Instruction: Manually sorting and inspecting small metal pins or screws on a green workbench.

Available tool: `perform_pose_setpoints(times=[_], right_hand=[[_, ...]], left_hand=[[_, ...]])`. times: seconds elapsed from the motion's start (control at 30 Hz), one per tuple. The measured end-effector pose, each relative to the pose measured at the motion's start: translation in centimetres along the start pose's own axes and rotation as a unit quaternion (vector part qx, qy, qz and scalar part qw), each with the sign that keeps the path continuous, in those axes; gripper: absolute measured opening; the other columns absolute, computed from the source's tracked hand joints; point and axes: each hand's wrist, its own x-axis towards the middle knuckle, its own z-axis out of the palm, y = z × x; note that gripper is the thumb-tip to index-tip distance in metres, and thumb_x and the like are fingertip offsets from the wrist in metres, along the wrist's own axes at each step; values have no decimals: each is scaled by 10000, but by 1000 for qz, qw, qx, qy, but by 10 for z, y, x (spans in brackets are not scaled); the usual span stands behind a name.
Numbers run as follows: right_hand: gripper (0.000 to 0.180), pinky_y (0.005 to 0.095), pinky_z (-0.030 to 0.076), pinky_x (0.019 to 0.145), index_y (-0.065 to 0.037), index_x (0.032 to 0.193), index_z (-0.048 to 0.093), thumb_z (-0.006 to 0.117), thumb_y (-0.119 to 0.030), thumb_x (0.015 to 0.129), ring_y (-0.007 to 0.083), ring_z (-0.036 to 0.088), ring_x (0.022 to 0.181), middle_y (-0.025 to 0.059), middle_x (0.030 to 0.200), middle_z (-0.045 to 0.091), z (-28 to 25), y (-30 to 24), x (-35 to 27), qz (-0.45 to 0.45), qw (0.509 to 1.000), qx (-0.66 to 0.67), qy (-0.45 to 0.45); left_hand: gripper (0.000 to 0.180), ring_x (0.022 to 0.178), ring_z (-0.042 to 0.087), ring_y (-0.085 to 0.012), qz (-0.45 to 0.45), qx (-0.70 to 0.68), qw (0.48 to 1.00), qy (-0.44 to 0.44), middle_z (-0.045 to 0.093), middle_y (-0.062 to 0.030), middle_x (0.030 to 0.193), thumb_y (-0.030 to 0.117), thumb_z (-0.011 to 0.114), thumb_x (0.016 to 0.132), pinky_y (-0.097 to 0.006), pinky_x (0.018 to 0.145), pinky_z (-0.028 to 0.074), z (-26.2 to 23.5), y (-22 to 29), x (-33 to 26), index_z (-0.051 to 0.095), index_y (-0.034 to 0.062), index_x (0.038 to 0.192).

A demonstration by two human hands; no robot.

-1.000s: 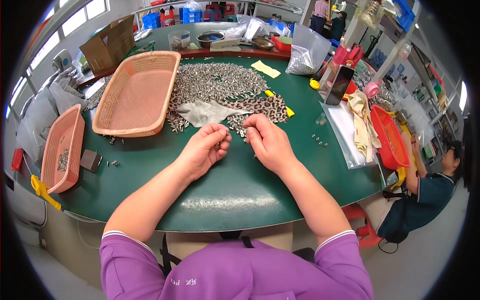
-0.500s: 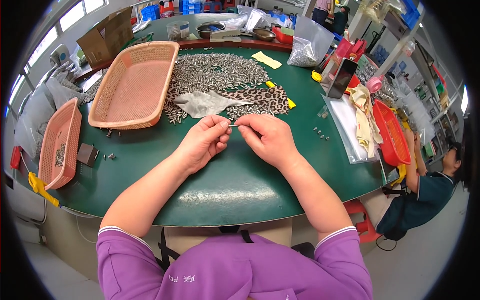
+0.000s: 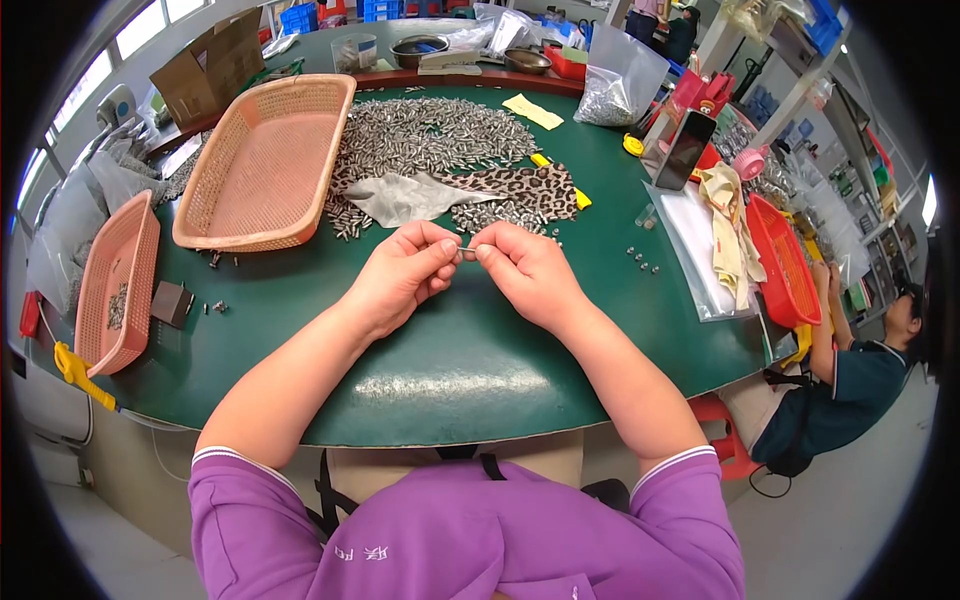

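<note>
1. head view: a person in a purple top works at a round green table; the left hand and right hand meet just in front of a heap of small silver metal pins spread over the table's middle.
2. both hands pinch one small silver metal piece between them, left fingertips closed on one end and right fingertips closed on the other; the piece is held just above the table, on the near side of the heap.
3. a crumpled clear plastic bag and a leopard-print cloth strip lie against the near edge of the heap, just beyond the hands.
4. a large orange woven plastic basket stands touching the left side of the heap; a smaller pink plastic basket sits well to the left of it, near the table's rim.
5. right of the heap lie a dark phone propped upright, a cream cloth on a clear plastic sheet, and a red plastic basket at the table's edge.
6. beyond that edge, far right of the heap, a second person in a dark green top sits with an arm raised to the table.
</note>
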Motion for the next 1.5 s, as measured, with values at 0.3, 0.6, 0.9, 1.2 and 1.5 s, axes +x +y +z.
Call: perform_pose_setpoints(times=[0.3, 0.6, 0.9, 1.2, 1.5], right_hand=[[137, 274, 451, 607, -42, 920, 571, 493, -150, 885, 130, 562, 647, 62, 729, 591, -16, 1, 7, -7, 994, -97, 57], [82, 422, 449, 717, -57, 832, 552, 536, -110, 771, 309, 554, 826, 111, 805, 582, -8, 5, 5, -57, 959, -276, 27], [88, 400, 463, 698, -89, 846, 594, 583, -136, 772, 277, 567, 848, 81, 837, 600, -5, 9, 6, -26, 959, -282, -17], [138, 232, 423, 587, -59, 924, 615, 597, -64, 787, 93, 481, 615, 33, 819, 561, -5, -5, 2, -59, 997, -47, -27], [213, 369, 446, 639, -48, 1037, 455, 487, -143, 849, 258, 583, 728, 117, 822, 585, -7, 4, 7, -55, 995, -61, 63]], left_hand=[[97, 660, 460, -61, 7, -24, 998, 49, 525, -12, 830, 137, 530, 895, -183, 570, 401, 1, -1, 3, 502, 60, 949], [148, 680, 475, -101, -35, -86, 993, 75, 527, -46, 860, 176, 489, 897, -208, 571, 408, -2, 3, 2, 504, 42, 959], [146, 671, 486, -78, -59, -42, 996, 47, 532, -23, 854, 117, 511, 884, -188, 571, 423, -1, 0, 2, 492, 38, 1006], [205, 686, 510, -52, -87, 36, 995, -24, 533, 5, 823, 141, 570, 870, -173, 636, 456, 5, -1, -5, 483, 57, 1036], [106, 683, 521, -69, -57, -2, 998, 33, 576, -24, 848, 70, 523, 871, -184, 595, 454, 1, 3, 0, 507, 77, 975]])
